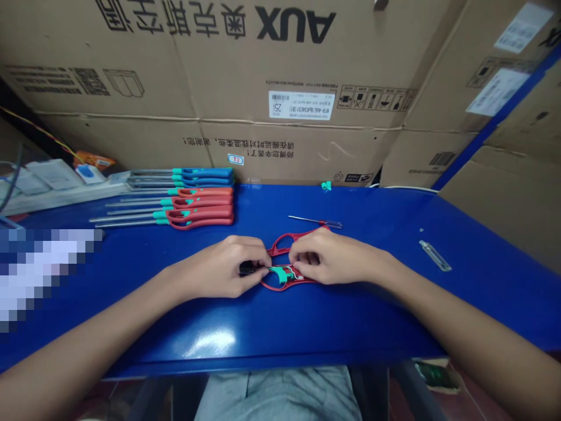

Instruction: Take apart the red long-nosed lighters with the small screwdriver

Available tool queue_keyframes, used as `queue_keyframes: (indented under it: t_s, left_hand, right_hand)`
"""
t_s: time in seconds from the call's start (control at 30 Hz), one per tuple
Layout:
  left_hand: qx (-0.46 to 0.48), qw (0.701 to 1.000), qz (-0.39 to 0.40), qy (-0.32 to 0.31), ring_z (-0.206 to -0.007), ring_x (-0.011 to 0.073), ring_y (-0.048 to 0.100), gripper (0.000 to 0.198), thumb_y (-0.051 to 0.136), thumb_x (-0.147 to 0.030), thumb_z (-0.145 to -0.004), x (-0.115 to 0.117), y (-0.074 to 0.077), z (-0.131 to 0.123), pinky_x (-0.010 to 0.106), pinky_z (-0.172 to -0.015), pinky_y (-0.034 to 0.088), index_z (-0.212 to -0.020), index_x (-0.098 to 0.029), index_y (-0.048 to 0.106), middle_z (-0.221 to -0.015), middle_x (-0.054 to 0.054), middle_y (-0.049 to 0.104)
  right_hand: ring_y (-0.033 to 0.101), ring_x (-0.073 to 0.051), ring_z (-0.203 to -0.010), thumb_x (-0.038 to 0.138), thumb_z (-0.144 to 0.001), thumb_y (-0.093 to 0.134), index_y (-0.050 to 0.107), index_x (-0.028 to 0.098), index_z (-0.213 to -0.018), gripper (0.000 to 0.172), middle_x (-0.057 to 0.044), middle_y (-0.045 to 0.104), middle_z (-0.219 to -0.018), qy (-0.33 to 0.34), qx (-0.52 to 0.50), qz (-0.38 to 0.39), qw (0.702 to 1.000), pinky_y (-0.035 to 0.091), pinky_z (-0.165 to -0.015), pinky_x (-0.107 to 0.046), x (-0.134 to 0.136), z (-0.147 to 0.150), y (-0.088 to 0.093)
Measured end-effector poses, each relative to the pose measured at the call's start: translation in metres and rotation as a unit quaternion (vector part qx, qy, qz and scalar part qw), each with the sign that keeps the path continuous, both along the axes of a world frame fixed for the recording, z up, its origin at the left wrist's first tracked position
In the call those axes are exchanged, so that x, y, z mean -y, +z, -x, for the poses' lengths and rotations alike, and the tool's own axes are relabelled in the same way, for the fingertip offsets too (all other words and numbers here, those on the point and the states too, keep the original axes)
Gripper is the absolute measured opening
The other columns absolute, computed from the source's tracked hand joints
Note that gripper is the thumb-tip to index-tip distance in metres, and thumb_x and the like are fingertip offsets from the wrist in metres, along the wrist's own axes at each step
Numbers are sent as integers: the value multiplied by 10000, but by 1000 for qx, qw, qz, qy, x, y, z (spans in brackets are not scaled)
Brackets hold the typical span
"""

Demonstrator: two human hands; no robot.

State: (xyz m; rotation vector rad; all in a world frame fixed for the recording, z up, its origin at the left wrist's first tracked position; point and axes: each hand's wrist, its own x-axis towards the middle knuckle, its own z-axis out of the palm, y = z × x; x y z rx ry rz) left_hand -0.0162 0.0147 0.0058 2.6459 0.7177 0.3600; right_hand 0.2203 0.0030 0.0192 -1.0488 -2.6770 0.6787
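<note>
Head view: blue table (394,304), cardboard boxes (219,88).

Finished lighters (193,199) are sitting in a neat row on the blue table (372,304), blue ones behind the red. A screwdriver (315,221) is lying mid-table, a clear strip (434,255) off right, boxes (263,88) stacking up behind.

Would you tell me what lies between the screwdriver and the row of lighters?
Nothing: in the head view, bare blue table separates the screwdriver from the lighters.

lighters (184,202) left; screwdriver (315,221) behind hands (280,266)
</note>
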Motion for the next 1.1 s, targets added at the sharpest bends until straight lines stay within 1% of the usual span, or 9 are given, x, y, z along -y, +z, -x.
queue_keyframes:
  t_s: [0.13, 0.33, 0.5, 0.63, 0.7, 0.77, 0.83, 0.9, 1.1]
  left_hand:
    - [8, 1000, 0, -1, -747, 139, 596, 138, 542, -168, -870, 0, -1, 0, 234, -695, 442, -903, -160, 676, -856, 37, 659]
    - [15, 1000, -14, -11, -773, 148, 615, 151, 550, -184, -891, -2, -2, 1, 241, -720, 456, -926, -160, 694, -869, 47, 675]
    - [42, 997, -45, -44, -781, 164, 633, 160, 566, -201, -902, -4, -4, 1, 260, -749, 465, -890, -144, 715, -834, 65, 697]
    - [46, 996, -58, -49, -774, 168, 633, 149, 574, -200, -896, -5, -6, 1, 268, -752, 466, -871, -152, 713, -812, 62, 702]
    - [44, 997, -56, -42, -764, 163, 630, 125, 590, -206, -881, -5, -4, 2, 263, -739, 465, -868, -160, 706, -809, 52, 702]
    - [36, 998, -47, -24, -725, 157, 620, 91, 649, -235, -830, -5, -1, 4, 254, -701, 463, -853, -159, 694, -790, 40, 693]
    - [22, 999, -35, -12, -698, 152, 614, 131, 713, -271, -765, -5, 4, 6, 247, -676, 462, -828, -159, 688, -778, 30, 685]
    - [5, 1000, -22, -13, -709, 155, 621, 165, 741, -295, -732, -6, 8, 8, 246, -684, 466, -819, -162, 695, -785, 27, 686]
    - [-6, 1000, 4, -24, -765, 160, 648, 110, 689, -277, -791, -8, 12, 10, 243, -736, 479, -805, -173, 720, -822, 38, 712]
  right_hand:
    - [434, -71, -510, 107, -824, 527, 583, 171, -829, 86, 33, 576, -635, -19, 8, -13, 1000, 275, -491, -206, 2, 1, 0]
    - [417, -87, -512, 200, -913, 444, 510, 194, -932, 69, 34, 535, -644, -39, 4, -28, 999, 243, -493, -225, 4, 1, -1]
    - [435, -109, -537, 231, -957, 363, 449, 195, -995, 100, 20, 540, -669, -58, -8, -40, 997, 261, -523, -239, 6, 6, -5]
    - [476, -119, -558, 251, -985, 323, 417, 195, -1062, 134, 14, 577, -685, -71, -44, -24, 996, 283, -549, -244, 7, 11, -10]
    - [487, -120, -561, 246, -987, 320, 409, 196, -1061, 126, 22, 571, -671, -75, -56, -21, 995, 284, -551, -244, 7, 13, -12]
    - [484, -117, -549, 243, -986, 320, 406, 197, -1052, 118, 31, 560, -657, -79, -67, -21, 994, 277, -544, -244, 7, 13, -13]
    - [465, -114, -523, 249, -987, 317, 405, 196, -1053, 122, 40, 542, -636, -82, -74, -19, 994, 268, -530, -245, 6, 13, -13]
    - [452, -114, -508, 262, -988, 314, 405, 195, -1060, 134, 48, 521, -617, -81, -78, -16, 994, 267, -523, -246, 6, 12, -13]
    - [495, -121, -551, 239, -968, 364, 442, 193, -1050, 122, 24, 576, -654, -67, -70, -13, 995, 289, -536, -245, 7, 11, -9]
